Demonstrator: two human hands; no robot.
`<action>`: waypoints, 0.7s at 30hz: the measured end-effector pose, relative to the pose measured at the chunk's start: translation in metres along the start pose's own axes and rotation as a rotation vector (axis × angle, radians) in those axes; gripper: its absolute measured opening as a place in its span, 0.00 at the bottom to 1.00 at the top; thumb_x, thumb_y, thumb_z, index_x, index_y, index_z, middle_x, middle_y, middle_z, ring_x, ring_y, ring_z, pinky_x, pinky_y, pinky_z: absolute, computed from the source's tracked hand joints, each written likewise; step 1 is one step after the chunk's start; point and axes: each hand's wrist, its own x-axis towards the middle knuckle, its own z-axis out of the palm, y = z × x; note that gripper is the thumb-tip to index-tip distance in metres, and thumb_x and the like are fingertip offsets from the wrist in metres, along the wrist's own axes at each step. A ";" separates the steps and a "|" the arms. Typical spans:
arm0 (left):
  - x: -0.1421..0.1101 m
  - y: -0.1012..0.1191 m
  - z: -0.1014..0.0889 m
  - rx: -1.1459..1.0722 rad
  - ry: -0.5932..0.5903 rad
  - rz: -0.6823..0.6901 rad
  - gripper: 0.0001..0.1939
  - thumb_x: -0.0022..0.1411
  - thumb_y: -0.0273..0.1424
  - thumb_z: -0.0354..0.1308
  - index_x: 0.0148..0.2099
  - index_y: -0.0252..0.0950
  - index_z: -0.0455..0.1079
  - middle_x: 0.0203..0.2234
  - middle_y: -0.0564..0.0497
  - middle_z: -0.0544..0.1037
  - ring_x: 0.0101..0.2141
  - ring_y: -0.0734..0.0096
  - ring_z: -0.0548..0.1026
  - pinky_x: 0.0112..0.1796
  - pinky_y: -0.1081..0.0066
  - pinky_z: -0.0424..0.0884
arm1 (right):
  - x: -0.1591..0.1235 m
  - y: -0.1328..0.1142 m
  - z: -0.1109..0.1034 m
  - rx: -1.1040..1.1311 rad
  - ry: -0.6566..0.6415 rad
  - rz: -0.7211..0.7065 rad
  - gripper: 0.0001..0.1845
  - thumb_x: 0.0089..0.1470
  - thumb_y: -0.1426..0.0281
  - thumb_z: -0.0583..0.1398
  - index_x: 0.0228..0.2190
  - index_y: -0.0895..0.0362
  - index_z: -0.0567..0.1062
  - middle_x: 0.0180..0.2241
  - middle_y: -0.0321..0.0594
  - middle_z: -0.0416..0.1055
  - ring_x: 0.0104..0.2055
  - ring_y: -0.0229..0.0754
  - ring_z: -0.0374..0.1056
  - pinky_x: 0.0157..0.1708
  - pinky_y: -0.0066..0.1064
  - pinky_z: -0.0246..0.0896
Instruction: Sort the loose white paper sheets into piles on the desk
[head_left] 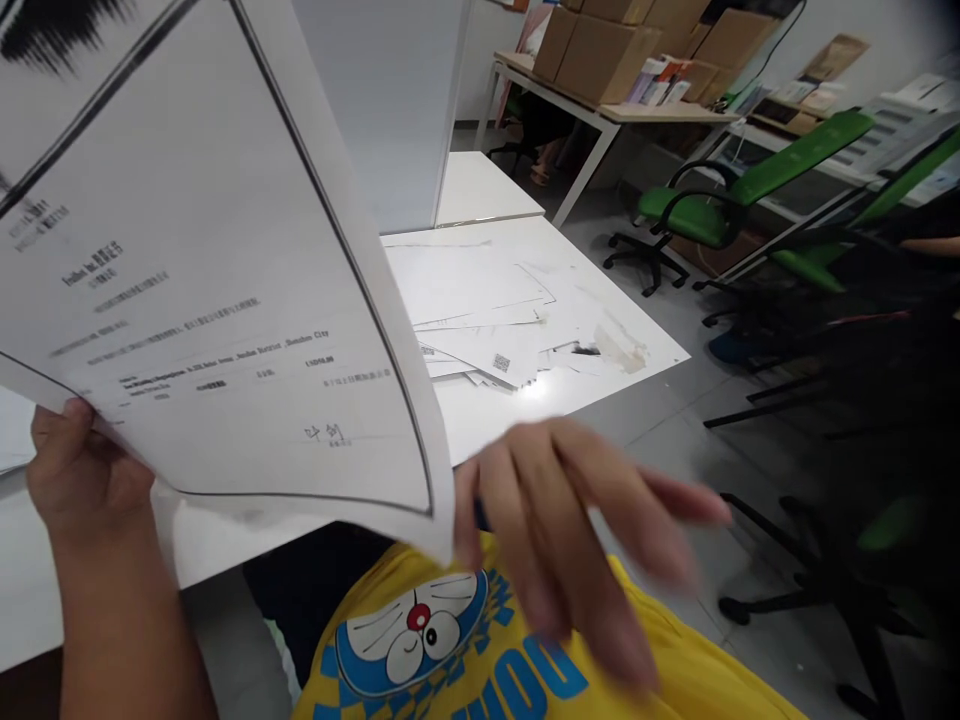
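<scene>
A printed sheet of paper [225,250] with a thick black border, small text and a handwritten signature fills the left of the view. My left hand [90,460] grips its lower left edge, thumb on the printed face and the other fingers behind. The sheet is tilted up and curls at its lower right corner. Close to that corner is my right hand [570,520], blurred, with its fingers spread and nothing seen in them. It hangs in front of a yellow cartoon shirt [510,650].
On the white table [480,430] lie several loose papers [480,340], one with a QR code. A pale partition [375,100] stands behind the sheet. Green chairs [757,190] are at right. Cardboard boxes [600,55] sit on a far desk; part of another person shows at the right edge.
</scene>
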 end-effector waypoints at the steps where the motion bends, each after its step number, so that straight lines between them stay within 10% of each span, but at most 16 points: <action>1: 0.001 -0.003 0.002 -0.063 0.020 -0.003 0.15 0.47 0.43 0.69 0.36 0.42 0.77 0.45 0.56 0.84 0.64 0.52 0.70 0.67 0.48 0.64 | 0.008 0.001 -0.007 -0.056 0.126 0.012 0.39 0.49 0.34 0.59 0.57 0.37 0.74 0.49 0.38 0.81 0.61 0.57 0.71 0.58 0.55 0.70; 4: 0.002 -0.012 0.011 -0.169 0.094 -0.141 0.18 0.41 0.39 0.74 0.34 0.39 0.74 0.42 0.55 0.85 0.59 0.56 0.74 0.66 0.55 0.67 | 0.027 0.006 -0.022 -0.233 0.434 0.119 0.41 0.56 0.36 0.54 0.63 0.42 0.68 0.62 0.40 0.72 0.69 0.56 0.62 0.64 0.58 0.62; 7: 0.001 -0.023 0.020 -0.148 0.089 -0.303 0.23 0.36 0.37 0.76 0.34 0.36 0.72 0.39 0.50 0.85 0.54 0.54 0.78 0.60 0.55 0.74 | 0.034 0.009 -0.034 -0.283 0.367 0.273 0.46 0.57 0.34 0.51 0.66 0.45 0.64 0.65 0.43 0.67 0.70 0.58 0.59 0.62 0.57 0.64; 16: -0.041 0.002 0.053 0.084 -0.070 -0.446 0.19 0.52 0.38 0.72 0.45 0.35 0.76 0.38 0.50 0.85 0.48 0.54 0.81 0.55 0.53 0.78 | 0.000 -0.042 -0.064 -0.615 0.497 0.490 0.34 0.53 0.56 0.69 0.60 0.45 0.72 0.45 0.39 0.79 0.43 0.45 0.76 0.39 0.38 0.76; 21: -0.079 0.029 0.083 0.146 -0.212 -0.470 0.19 0.60 0.39 0.65 0.51 0.36 0.77 0.45 0.45 0.84 0.46 0.53 0.82 0.50 0.54 0.80 | -0.041 -0.054 -0.079 -0.684 0.658 0.526 0.30 0.57 0.50 0.64 0.58 0.45 0.74 0.45 0.40 0.79 0.44 0.45 0.75 0.37 0.35 0.75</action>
